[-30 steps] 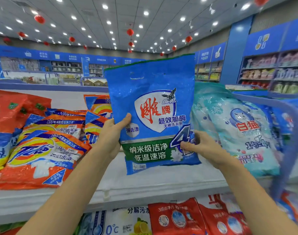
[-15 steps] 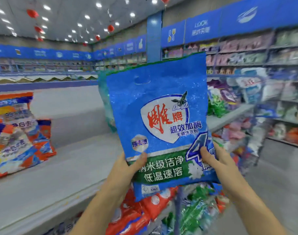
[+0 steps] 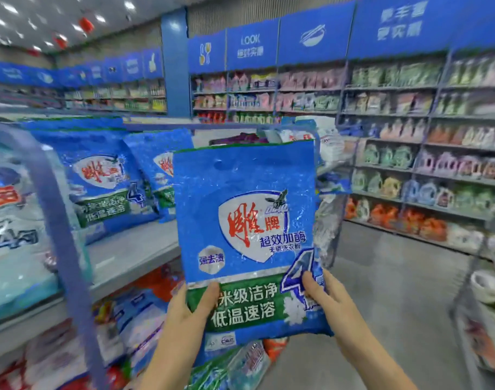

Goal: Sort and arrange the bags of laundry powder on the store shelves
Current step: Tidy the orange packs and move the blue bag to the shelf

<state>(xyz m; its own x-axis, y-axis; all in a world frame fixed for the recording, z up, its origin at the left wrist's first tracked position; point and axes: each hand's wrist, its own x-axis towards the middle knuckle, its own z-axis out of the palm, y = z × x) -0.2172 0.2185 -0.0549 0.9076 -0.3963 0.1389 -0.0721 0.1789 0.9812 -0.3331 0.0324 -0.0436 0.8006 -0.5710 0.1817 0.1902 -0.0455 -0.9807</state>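
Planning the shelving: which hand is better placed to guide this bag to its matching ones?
Left, probably: the left hand grips the blue bag on the side nearest the matching bags on the shelf.

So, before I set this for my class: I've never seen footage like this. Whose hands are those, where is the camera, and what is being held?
There is no machine here. A person wears one wide-angle camera on the head, looking forward and down, so you see their own arms. The left hand and right hand grip the lower corners of a blue bag of laundry powder. It is held upright before the camera, with both thumbs on its front. To the left, on the grey shelf, stand matching bags. A paler bag sits at the left edge, and the level below holds more bags. Across the aisle, wall shelves carry goods too blurred to name.
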